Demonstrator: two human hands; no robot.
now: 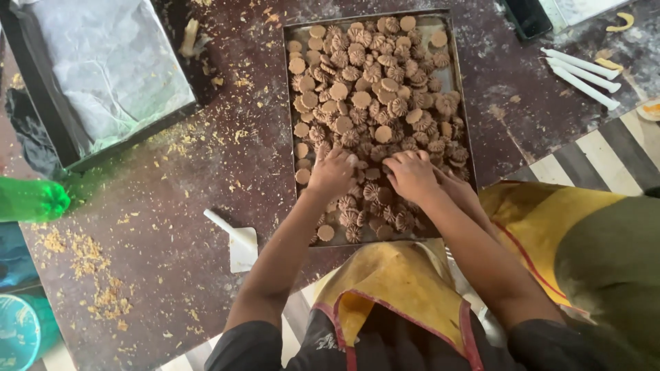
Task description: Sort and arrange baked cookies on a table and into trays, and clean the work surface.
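Both forearms are bare from the elbow down; the left hand [331, 172] and right hand [411, 175] wear no gloves, rings or watch. Short dark sleeves, near black, end above each elbow; below the hands, towards the wearer, a mustard-yellow apron [395, 288] covers the front; its cloth is creased and smudged; a thin red piping runs along its edges; under the apron's lower hem a dark garment shows, with a small pale mark on it.
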